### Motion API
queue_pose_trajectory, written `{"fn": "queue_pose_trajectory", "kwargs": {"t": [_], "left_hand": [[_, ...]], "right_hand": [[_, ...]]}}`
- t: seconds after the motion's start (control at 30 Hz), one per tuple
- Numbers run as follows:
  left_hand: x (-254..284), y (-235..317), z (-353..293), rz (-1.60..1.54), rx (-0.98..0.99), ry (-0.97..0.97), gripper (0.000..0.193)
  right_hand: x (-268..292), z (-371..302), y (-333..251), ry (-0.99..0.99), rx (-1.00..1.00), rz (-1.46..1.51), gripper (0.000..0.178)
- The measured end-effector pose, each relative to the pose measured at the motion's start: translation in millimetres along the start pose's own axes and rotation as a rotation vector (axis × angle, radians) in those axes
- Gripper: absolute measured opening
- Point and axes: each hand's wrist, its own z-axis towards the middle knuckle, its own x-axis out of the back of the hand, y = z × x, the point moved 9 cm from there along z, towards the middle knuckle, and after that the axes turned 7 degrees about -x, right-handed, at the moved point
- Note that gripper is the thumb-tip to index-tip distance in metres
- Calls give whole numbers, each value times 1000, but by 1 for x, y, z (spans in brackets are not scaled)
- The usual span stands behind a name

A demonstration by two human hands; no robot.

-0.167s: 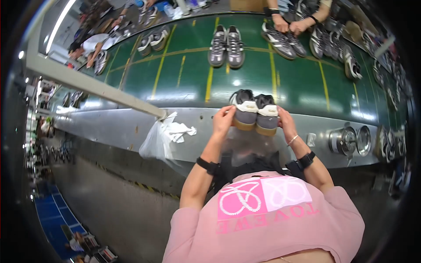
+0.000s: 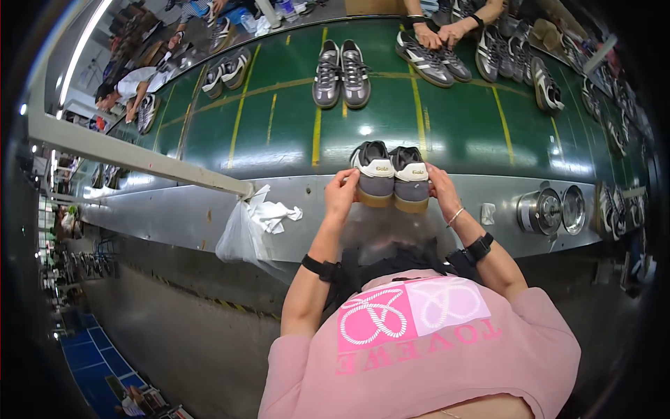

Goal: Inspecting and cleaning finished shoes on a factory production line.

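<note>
Side by side over the near edge of the green belt, a left sneaker (image 2: 375, 184) and a right sneaker (image 2: 411, 186) face away from me. Both are dark grey with white heel tabs and tan gum soles. My left hand (image 2: 341, 193) grips the outer side of the left one, its thumb and fingers closed at the heel. On the opposite side, my right hand (image 2: 442, 188) holds the right sneaker the same way. The heels nearly touch. The toes are hidden behind the heels.
Another grey pair of sneakers (image 2: 342, 77) stands on the green belt (image 2: 279, 126). At the far right, a co-worker's hands (image 2: 440, 33) handle shoes. A metal ledge (image 2: 160, 209) carries a plastic bag with white cloth (image 2: 269, 213) and a round steel container (image 2: 539, 211). A beam (image 2: 139, 157) crosses at left.
The sneakers have turned slightly, and their heels now stand more level with each other. Both hands keep their hold. The whole view has shifted a little.
</note>
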Motion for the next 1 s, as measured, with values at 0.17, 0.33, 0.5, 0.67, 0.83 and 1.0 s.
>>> {"fn": "queue_pose_trajectory", "kwargs": {"t": [0.17,0.33,0.5,0.67,0.83,1.0], "left_hand": [[-2,4,-4,-3,-5,12,29],[-3,5,-5,8,10,21,29],[1,3,-7,9,-2,59,28],[6,6,-12,98,58,32,29],[-32,78,-46,807,-603,9,38],[-81,32,-73,449,-308,-580,52]], "right_hand": [[-3,-2,-6,-39,1,43,49],[-1,1,-2,-31,-11,46,47],[-8,-3,-7,-95,-35,15,47],[-8,1,1,-103,-11,21,44],[-16,-9,17,-169,-161,124,40],[-12,-2,17,-137,-102,66,37]]}}
